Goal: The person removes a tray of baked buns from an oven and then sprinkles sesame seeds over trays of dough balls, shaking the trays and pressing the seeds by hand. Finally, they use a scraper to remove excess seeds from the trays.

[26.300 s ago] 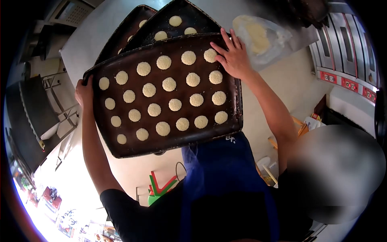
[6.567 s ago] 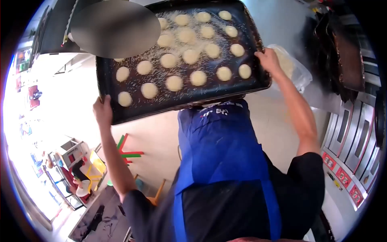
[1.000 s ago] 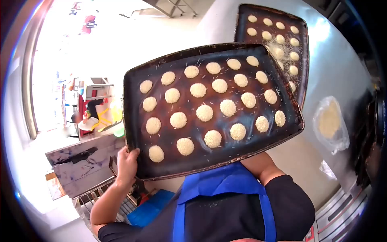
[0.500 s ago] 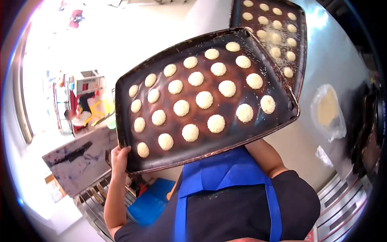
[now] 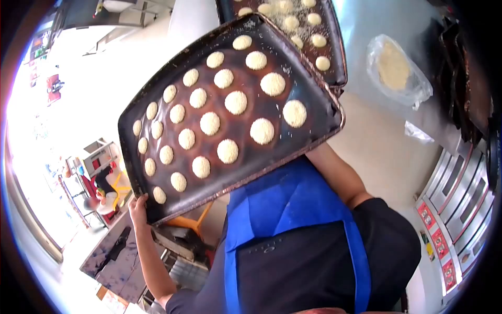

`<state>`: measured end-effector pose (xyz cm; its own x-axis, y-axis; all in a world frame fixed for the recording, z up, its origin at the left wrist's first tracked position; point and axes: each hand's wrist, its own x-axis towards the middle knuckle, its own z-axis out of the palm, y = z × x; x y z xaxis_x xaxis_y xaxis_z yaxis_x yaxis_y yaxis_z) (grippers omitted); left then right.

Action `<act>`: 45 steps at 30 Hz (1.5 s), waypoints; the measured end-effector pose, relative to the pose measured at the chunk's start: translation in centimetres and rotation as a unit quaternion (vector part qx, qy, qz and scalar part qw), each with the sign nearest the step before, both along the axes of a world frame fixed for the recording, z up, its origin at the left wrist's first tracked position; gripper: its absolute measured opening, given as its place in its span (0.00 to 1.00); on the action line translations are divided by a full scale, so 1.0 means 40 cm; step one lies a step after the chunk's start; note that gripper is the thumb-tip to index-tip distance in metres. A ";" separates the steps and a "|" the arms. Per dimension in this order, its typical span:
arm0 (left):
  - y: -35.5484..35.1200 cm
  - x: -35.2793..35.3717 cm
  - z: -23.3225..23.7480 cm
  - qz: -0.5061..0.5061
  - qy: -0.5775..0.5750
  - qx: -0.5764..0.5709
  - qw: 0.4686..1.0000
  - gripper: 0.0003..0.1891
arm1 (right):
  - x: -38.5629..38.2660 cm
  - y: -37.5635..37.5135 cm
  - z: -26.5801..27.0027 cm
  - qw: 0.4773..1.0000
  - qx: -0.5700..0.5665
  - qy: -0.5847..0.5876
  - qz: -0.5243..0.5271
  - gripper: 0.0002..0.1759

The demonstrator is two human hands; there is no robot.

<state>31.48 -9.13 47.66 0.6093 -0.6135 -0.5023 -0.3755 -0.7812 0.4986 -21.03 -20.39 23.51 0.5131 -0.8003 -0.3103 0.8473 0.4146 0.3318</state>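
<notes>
A dark baking tray with rows of round, pale, crumb-coated dough pieces is held up in front of my chest, tilted. My left hand grips its near left corner, fingers closed on the rim. My right forearm runs up beneath the tray's right side, and the tray hides that hand. Beyond the raised tray lies a second baking tray with similar pieces and loose pale crumbs, partly covered by the first.
A clear plastic bag of pale crumbs lies on the metal table at the right. Metal deck ovens with red control panels stand at lower right. Another person sits in the background at left, near yellow-framed furniture.
My view and body have turned, and the held tray appears farther left. The second tray and the bag have also shifted left and up in view. The oven panels have come into sight.
</notes>
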 end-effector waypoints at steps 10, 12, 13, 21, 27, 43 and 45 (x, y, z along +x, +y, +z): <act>-0.156 0.025 0.066 -0.165 -0.115 -0.065 0.977 0.12 | -0.221 0.079 0.039 0.946 -0.060 0.289 0.135 0.33; -0.192 -0.001 0.085 -0.210 -0.150 -0.038 0.965 0.13 | -0.266 0.055 0.040 0.850 -0.136 0.501 0.089 0.26; -0.208 -0.011 0.097 -0.215 -0.158 -0.034 0.963 0.13 | -0.287 0.048 0.046 0.703 -0.200 0.681 0.036 0.20; -0.260 -0.042 0.127 -0.215 -0.177 -0.087 0.956 0.13 | -0.228 -0.037 0.137 0.207 -0.614 0.748 0.145 0.13; -0.264 -0.051 0.136 -0.233 -0.151 -0.093 0.956 0.13 | -0.223 -0.138 0.091 0.157 -0.492 0.854 -0.070 0.22; -0.236 -0.060 0.147 -0.208 -0.151 -0.053 0.965 0.11 | -0.093 0.044 0.181 0.221 -0.583 0.781 0.024 0.18; -0.234 -0.087 0.146 -0.197 -0.141 -0.074 0.967 0.11 | -0.135 0.047 0.164 0.180 -0.537 0.824 0.015 0.17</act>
